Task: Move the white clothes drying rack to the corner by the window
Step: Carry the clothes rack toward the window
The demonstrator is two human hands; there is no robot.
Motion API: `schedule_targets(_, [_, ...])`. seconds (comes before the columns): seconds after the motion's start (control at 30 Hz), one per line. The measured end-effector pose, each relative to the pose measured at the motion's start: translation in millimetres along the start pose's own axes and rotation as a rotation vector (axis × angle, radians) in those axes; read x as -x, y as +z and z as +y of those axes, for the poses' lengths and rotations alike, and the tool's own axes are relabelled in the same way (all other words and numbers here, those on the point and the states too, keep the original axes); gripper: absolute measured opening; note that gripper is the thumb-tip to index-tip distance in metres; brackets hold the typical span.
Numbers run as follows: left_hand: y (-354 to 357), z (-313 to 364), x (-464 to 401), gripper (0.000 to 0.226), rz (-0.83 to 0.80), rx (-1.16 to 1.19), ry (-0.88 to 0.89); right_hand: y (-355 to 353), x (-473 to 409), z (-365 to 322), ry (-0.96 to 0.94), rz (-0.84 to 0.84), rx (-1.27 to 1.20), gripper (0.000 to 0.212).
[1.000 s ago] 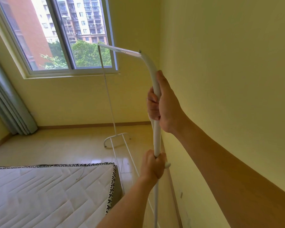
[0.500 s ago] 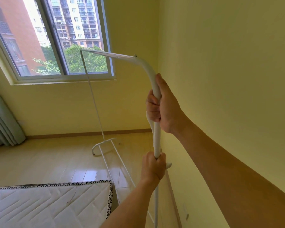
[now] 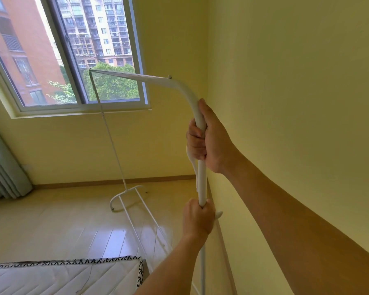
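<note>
The carry was under way: the white tubular-metal clothes drying rack (image 3: 201, 182) stood along the yellow side wall (image 3: 285, 103), its far foot near the corner below the sliding glass window (image 3: 83, 60). The right hand (image 3: 209, 141) had its fingers wrapped tight round the near upright below the bend; the left hand (image 3: 198, 218) gripped lower. The near foot was hidden, possibly lifted. Next, it likely needed walking forward into the corner

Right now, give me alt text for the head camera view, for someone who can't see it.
Two bare hands grip the near upright of a white clothes drying rack, right hand above left hand, beside a yellow wall. Its far foot stands on the wooden floor below the window; a mattress lies lower left.
</note>
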State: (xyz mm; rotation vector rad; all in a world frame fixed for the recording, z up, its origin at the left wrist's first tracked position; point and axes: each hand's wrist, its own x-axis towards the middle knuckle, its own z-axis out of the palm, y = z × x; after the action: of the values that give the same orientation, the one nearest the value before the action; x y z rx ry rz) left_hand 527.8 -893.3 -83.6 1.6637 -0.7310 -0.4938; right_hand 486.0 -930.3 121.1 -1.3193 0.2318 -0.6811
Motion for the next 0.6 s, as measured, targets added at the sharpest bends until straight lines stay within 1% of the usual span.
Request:
schedule_targets(0.13, [14,3,-35,0.044,0.01,-0.011,-0.015,-22,-34,4,-0.002,-0.022,0.004,0.061])
schedule_targets(0.3, [25,1,-73,0.041,0.053,-0.03,-0.001,-43,-74,11,-0.003,-0.047,-0.004,0.061])
schedule_targets(0.6, [32,-4,-152,0.043,0.091,-0.049,-0.037,-64,-152,22,0.028,-0.113,-0.017,0.062])
